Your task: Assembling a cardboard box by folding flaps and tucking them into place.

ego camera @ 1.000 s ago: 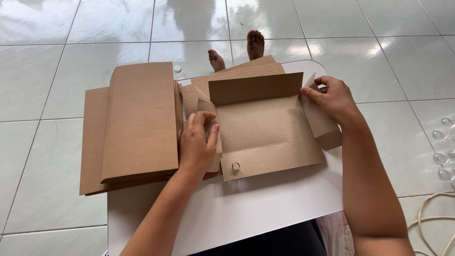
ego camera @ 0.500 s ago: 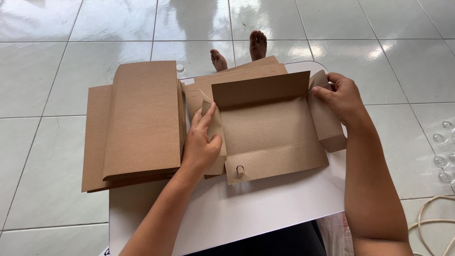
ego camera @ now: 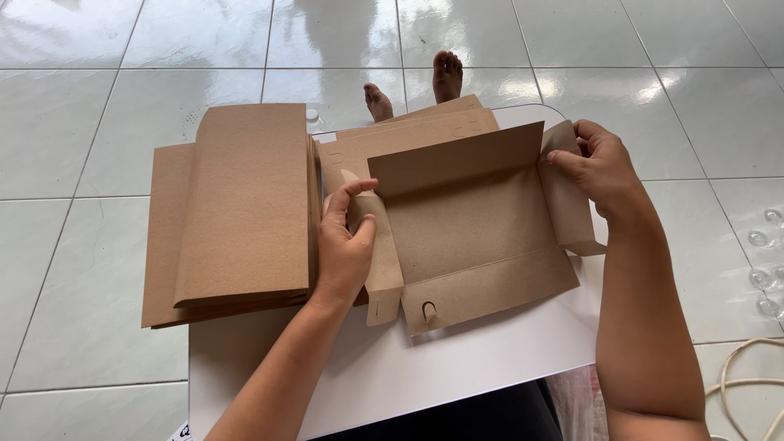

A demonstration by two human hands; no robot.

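Two hands work one brown cardboard box blank (ego camera: 465, 237) at the centre of the frame, on a white board (ego camera: 490, 359) that fills the lower middle. The left hand (ego camera: 345, 245) is clenched on the blank's left side flap (ego camera: 377, 253), thumb and fingers pinching it so that it stands up from the base. The right hand (ego camera: 600, 167), at upper right, grasps the top of the right side flap (ego camera: 567, 204), which is also raised. The rear panel of the blank stands upright between the two flaps, and the front panel lies nearly flat toward the bottom of the frame, with a small curved slot cut in it. A stack of flat blanks (ego camera: 237, 212) lies just left of the left hand, partly on the board and partly over the tiled floor (ego camera: 98, 98). More flat cardboard shows behind the blank. Two bare feet (ego camera: 412, 86) rest on the tiles at top centre. A pale cord (ego camera: 747, 384) curls at the lower right edge.
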